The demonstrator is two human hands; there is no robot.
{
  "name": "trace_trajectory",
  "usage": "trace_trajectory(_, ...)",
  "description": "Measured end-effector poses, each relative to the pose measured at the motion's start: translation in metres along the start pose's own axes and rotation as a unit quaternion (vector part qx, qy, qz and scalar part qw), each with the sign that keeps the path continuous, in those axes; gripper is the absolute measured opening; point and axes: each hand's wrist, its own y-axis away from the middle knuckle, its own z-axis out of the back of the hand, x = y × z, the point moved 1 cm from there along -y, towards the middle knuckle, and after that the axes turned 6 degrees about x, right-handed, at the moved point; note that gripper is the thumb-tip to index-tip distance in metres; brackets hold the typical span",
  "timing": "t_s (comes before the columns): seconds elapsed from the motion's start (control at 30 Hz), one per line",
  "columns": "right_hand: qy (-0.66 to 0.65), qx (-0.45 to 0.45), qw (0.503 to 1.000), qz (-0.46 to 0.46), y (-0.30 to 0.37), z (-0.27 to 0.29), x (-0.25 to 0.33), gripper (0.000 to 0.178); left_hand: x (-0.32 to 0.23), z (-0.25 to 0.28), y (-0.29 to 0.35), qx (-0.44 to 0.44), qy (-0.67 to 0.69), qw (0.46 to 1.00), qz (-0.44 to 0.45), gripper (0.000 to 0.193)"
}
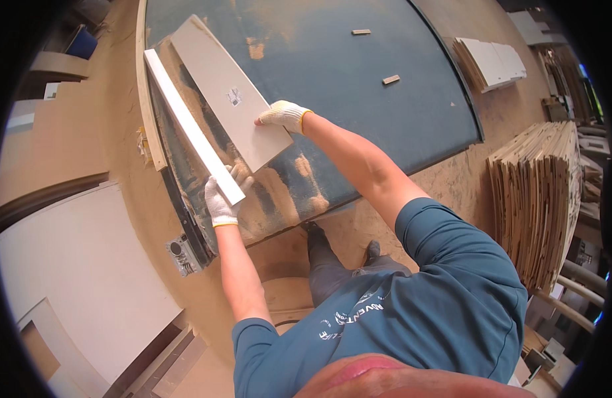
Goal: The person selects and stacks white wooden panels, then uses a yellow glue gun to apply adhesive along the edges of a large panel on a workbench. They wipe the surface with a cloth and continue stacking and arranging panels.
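Observation:
Both my hands wear white knitted gloves with yellow cuffs. Near the table's left front corner, my left hand (pixel 221 201) is closed around the near end of a long white strip (pixel 186 126), with its fingertips showing on the far side. The strip slants away to the far left. Beside it, a pale flat board (pixel 216 73) with a small printed label lies at a similar slant. My right hand (pixel 284 116) grips this board by its right edge near the close end, thumb on top; the fingers beneath are hidden.
The dark table (pixel 332 86) carries streaks of sawdust and two small wooden blocks (pixel 361 32). A wooden rail (pixel 146 119) lines its left edge, with a metal box (pixel 184 256) at the corner. Stacked boards (pixel 535 205) stand right; large pale panels (pixel 87 265) lie left.

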Motion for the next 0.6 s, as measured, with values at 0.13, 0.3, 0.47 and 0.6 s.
trace_trajectory(0.13,0.238,-0.08,0.968,-0.025,0.086,0.051,-0.008,0.035,0.036,-0.016,0.014,0.093,0.083,0.989,0.08,0.051)
trace_trajectory(0.3,0.467,-0.215,0.855,-0.066,0.254,0.134,-0.104,0.023,0.155,-0.046,0.072,0.236,0.248,0.937,0.074,0.045)
trace_trajectory(0.47,0.301,-0.18,0.922,-0.167,0.425,0.214,-0.263,0.032,0.293,-0.072,0.167,0.059,0.02,0.994,0.089,0.03)
trace_trajectory(0.6,0.209,-0.147,0.959,-0.118,0.51,0.247,-0.374,0.059,0.379,-0.094,0.201,-0.227,-0.212,0.946,0.091,0.019)
